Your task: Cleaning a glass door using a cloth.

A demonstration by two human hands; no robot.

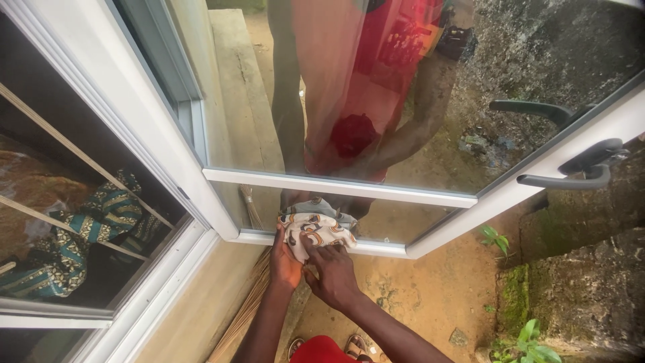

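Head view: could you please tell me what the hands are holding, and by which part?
Both hands, left and right, grip a patterned cloth by its lower bunched edge.

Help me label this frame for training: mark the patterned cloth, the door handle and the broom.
patterned cloth (321, 230), head view, middle of the bunched fabric.
door handle (571, 180), head view, on the lever bar.
broom (245, 312), head view, on the straw bristles.

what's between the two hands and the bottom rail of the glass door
A patterned cloth: the left hand and the right hand press it against the door's white bottom rail, so neither hand touches the rail directly. The head view shows this.
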